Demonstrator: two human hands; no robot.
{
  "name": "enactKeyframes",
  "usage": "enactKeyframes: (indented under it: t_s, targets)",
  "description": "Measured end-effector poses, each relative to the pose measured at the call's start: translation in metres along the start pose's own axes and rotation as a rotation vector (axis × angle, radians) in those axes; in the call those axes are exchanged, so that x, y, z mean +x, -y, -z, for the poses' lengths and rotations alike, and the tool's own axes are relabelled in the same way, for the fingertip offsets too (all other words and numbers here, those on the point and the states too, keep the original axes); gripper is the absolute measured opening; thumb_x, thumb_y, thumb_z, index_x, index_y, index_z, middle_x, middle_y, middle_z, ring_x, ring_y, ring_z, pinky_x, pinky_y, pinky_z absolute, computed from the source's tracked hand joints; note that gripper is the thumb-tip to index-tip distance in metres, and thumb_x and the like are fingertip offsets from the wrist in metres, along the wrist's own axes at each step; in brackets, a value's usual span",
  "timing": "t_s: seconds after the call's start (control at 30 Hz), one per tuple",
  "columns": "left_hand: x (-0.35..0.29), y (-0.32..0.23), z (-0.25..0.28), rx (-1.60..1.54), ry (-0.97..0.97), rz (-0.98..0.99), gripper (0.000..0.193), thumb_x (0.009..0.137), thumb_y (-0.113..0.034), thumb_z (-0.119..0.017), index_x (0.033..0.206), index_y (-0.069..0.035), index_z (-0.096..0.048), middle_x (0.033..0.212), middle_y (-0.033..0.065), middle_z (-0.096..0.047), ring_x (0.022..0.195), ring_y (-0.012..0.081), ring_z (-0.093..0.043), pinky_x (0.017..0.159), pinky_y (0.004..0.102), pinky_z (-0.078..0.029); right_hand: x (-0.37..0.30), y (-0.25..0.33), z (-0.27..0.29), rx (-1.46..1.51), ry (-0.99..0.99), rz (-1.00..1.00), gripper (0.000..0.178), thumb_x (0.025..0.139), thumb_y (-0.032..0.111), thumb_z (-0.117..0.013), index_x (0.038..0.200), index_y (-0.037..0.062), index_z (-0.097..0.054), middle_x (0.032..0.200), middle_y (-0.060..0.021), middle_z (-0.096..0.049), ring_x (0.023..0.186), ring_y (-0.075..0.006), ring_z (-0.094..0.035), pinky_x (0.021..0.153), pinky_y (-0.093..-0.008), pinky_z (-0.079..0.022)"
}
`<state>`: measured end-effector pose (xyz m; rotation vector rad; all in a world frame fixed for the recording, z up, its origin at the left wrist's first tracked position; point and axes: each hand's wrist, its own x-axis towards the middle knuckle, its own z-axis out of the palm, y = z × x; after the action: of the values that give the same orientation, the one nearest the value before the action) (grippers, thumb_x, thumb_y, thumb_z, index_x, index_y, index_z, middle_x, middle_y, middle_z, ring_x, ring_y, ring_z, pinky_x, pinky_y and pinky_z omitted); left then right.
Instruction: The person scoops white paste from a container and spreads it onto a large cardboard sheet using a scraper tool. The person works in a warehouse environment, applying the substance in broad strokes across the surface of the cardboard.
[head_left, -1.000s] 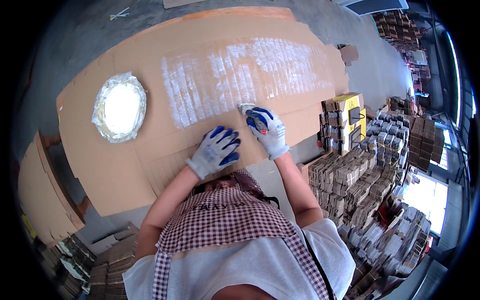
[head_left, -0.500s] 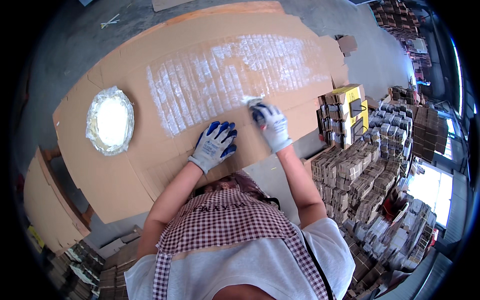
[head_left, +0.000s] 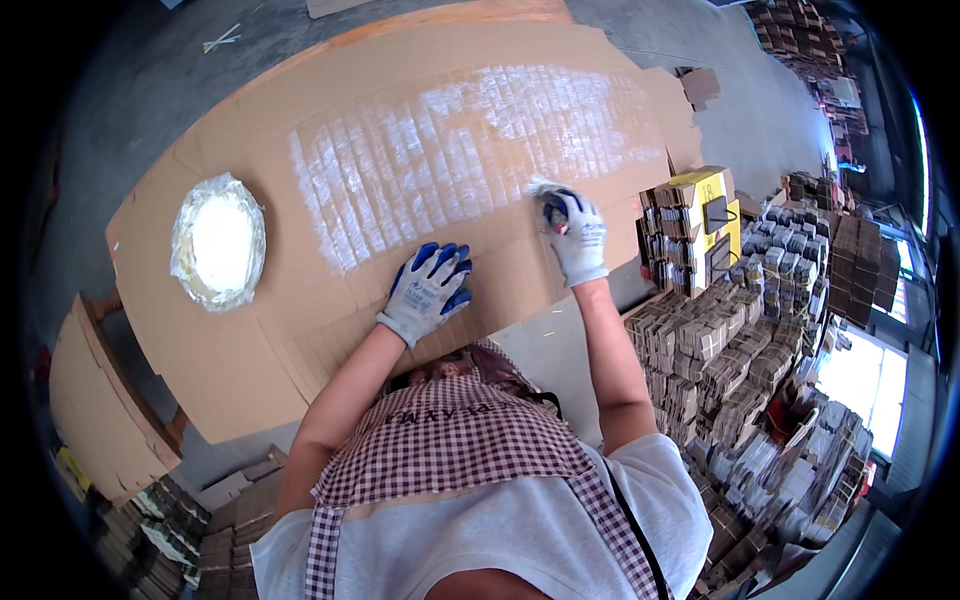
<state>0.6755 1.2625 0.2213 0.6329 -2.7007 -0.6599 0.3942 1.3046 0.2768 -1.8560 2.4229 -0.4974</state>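
Observation:
My left hand, in a white glove with blue fingertips, lies flat with fingers stretched on the near part of a big cardboard sheet. My right hand, gloved alike, is closed round a brush whose white-coated tip pokes out at the far left of the fingers; its handle is mostly hidden. Beyond the hands, a block of narrow cardboard strips lies side by side on the sheet, smeared with a white paste. At the left stands a plastic-lined oval tub of white paste.
Bundled stacks of flat cardboard crowd the right side, beside a yellow-sided carton. At the lower left is another cardboard-topped surface. Grey floor shows past the far edge.
My right hand has moved right with the brush, off the near edge of the pasted strips toward the sheet's right side. My left hand has stayed in place.

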Motion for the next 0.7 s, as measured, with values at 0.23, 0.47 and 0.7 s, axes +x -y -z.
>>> enactKeyframes:
  t_s: [0.23,0.47,0.7]
  targets:
    - [0.001,-0.001,0.000,0.000,0.033,0.056,0.041,0.088,-0.037,-0.063,0.120,-0.010,-0.065,0.135,0.0080,-0.057,0.125,0.0271,-0.052,0.108,0.0450,-0.041,-0.023,0.106,0.003,0.328,0.169,0.280,0.042,0.073,0.009,-0.077,0.113,0.0089,-0.066,0.115,-0.0136,-0.065,0.103,-0.0350,-0.063,0.090,-0.0427,-0.052]
    - [-0.004,0.003,-0.005,0.044,-0.059,-0.013,0.041,0.091,-0.041,-0.060,0.120,-0.012,-0.065,0.133,0.0086,-0.057,0.126,0.0280,-0.051,0.107,0.0458,-0.040,-0.008,0.089,-0.003,0.182,0.183,0.199,0.044,0.072,0.006,-0.074,0.115,0.0128,-0.065,0.113,-0.0111,-0.065,0.102,-0.0321,-0.062,0.089,-0.0441,-0.050]
    - [0.006,-0.001,0.000,0.009,0.070,0.077,0.039,0.092,-0.039,-0.059,0.119,-0.012,-0.065,0.134,0.0091,-0.057,0.126,0.0275,-0.051,0.109,0.0463,-0.039,-0.021,0.116,-0.009,0.239,0.270,0.362,0.049,0.071,0.011,-0.075,0.118,0.0137,-0.062,0.118,-0.0095,-0.062,0.105,-0.0321,-0.061,0.093,-0.0443,-0.049]
